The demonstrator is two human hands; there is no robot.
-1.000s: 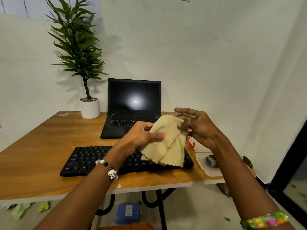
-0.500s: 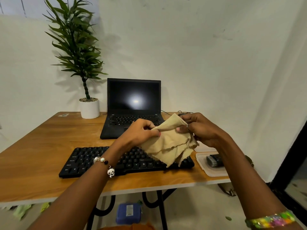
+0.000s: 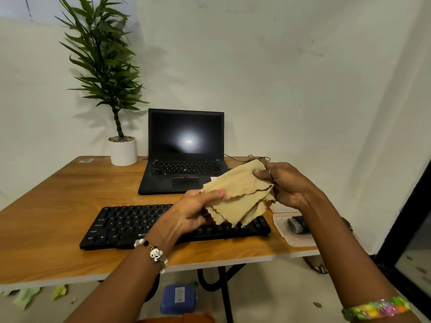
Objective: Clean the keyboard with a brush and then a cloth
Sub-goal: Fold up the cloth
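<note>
I've got the tan cloth [image 3: 242, 194] up in the air between both hands, above the right half of the black keyboard [image 3: 130, 226]. My left hand [image 3: 193, 212] pinches its near left edge, thumb on top with the pink nail showing, fingers curled underneath. My right hand [image 3: 283, 185] grips the far right corner, fingers closed over the fabric, a ring visible on 1 finger. The cloth hangs folded in layers, its wavy edges drooping toward the keys, not touching them as far as I can tell. The keyboard lies flat on the wooden table [image 3: 46, 220], near the front edge. Behind it, the open laptop [image 3: 184, 152] sits with a dark screen; the potted plant [image 3: 122, 150] stands at the far left. To the right of the keyboard, a shallow clear tray [image 3: 291, 238] holds a dark object I can't identify.
</note>
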